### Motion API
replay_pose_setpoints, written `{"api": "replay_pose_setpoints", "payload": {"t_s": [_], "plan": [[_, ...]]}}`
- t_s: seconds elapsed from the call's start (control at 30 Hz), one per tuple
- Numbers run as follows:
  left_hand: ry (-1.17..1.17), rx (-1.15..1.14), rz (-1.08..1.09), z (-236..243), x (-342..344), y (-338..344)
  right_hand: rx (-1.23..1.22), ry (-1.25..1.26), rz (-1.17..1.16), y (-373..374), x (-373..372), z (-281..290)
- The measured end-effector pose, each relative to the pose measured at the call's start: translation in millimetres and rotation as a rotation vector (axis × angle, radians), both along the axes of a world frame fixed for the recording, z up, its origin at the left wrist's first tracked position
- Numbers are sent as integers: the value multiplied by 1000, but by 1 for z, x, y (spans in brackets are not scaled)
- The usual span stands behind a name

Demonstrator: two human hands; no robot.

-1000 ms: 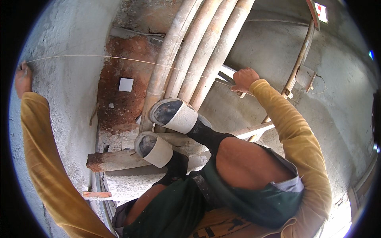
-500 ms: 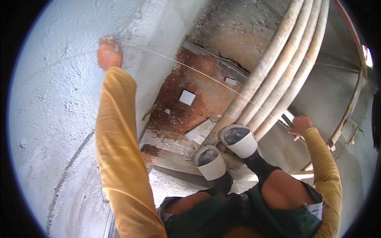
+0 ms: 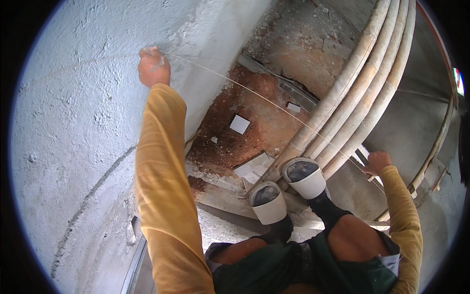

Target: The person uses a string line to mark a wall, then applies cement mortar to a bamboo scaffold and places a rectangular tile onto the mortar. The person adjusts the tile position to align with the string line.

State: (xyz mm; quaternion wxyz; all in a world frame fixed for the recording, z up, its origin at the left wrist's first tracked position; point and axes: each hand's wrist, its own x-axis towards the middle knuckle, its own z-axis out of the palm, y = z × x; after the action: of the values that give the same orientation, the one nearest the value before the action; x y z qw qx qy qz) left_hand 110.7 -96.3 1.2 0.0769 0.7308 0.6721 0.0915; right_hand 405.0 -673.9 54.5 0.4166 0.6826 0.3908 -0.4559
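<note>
A thin pale string [image 3: 254, 92] runs taut between my hands, crossing above the poles. My left hand [image 3: 154, 67] is closed around its upper left end, against the rough grey plastered wall [image 3: 73, 117]; the fingers look dusted with plaster. My right hand [image 3: 378, 162] is closed at the other end, out beyond the poles at the right. A short pale piece shows under its fingers, too small to make out, and the string carries on a little past that hand.
Several thick bamboo poles [image 3: 338, 105] slant up to the right. My feet, in white-strapped sandals [image 3: 270, 208], stand at their lower end beside a ledge [image 3: 220, 200]. Far below lie reddish dirt [image 3: 215, 159], a white square tile [image 3: 240, 124] and broken pieces [image 3: 254, 165].
The view has shifted slightly, so the wall, poles and floor sit further right in it. Both hands stay closed at the string's ends, and the string remains taut.
</note>
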Motion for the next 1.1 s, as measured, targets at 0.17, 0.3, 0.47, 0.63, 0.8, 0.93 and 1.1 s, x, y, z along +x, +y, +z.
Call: {"api": "replay_pose_setpoints", "payload": {"t_s": [0.17, 0.3, 0.47, 0.63, 0.8, 0.93, 1.1], "plan": [[-33, 33, -26, -4, -6, -1, -116, 41, -6, 3, 2, 0], [-92, 35, -10, -8, -13, -4, -75, 21, 8, 4, 2, 1], [-132, -16, 60, -9, -14, -6, -76, 2, 10, 3, 2, 0], [-93, -22, 98, -10, -14, -5, -66, 33, -7, 3, 3, -1], [-155, 3, 90, -12, -15, -3, -64, 30, 6, 7, 3, 1], [-178, -16, 134, -12, -15, -5, -86, 27, 11, 10, 3, 1], [-176, 5, 155, -18, -17, -5, -107, 29, 10, 12, 3, 2]]}}
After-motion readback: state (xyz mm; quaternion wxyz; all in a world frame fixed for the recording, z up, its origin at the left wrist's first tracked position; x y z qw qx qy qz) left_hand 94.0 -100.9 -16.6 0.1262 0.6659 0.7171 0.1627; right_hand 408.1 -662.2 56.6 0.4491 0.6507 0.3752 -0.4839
